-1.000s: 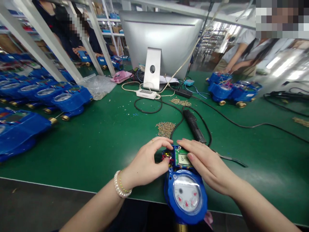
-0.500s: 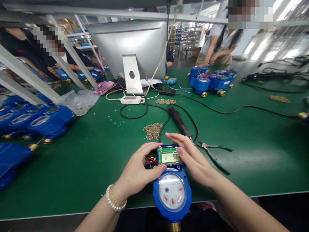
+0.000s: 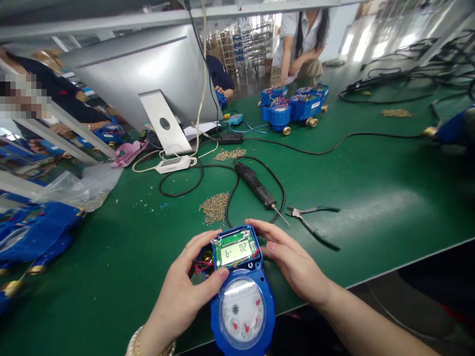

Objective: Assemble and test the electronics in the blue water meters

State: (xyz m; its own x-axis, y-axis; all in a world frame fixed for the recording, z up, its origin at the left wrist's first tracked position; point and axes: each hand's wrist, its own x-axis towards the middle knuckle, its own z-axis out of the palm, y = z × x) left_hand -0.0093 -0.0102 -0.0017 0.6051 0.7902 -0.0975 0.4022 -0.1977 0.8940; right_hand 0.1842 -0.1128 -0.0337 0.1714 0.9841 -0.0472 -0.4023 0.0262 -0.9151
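Note:
A blue water meter (image 3: pixel 243 309) with a clear round dial and brass-free visible body lies tilted at the table's front edge. Its upper housing holds a green circuit board with a lit LCD (image 3: pixel 235 250); red wires show in a side pocket. My left hand (image 3: pixel 189 277) grips the housing's left side, thumb on the front below the display, fingers along the back. My right hand (image 3: pixel 293 262) is at the housing's right side, fingers stretched along the far corner, thumb lifted clear of the display. Beyond lie a black electric screwdriver (image 3: pixel 256 185) and wire cutters (image 3: pixel 311 227).
Small screws lie in piles (image 3: pixel 214 207) on the green table (image 3: pixel 356 198). A monitor (image 3: pixel 148 74), white adapter (image 3: pixel 174 164) and cables stand behind. More blue meters are at left (image 3: pixel 40 227) and far right (image 3: pixel 291 109). People work across the table.
The view has turned right. My right hand's thumb has come off the display's edge, and its fingers have drawn back to the housing corner. My left hand keeps its grip.

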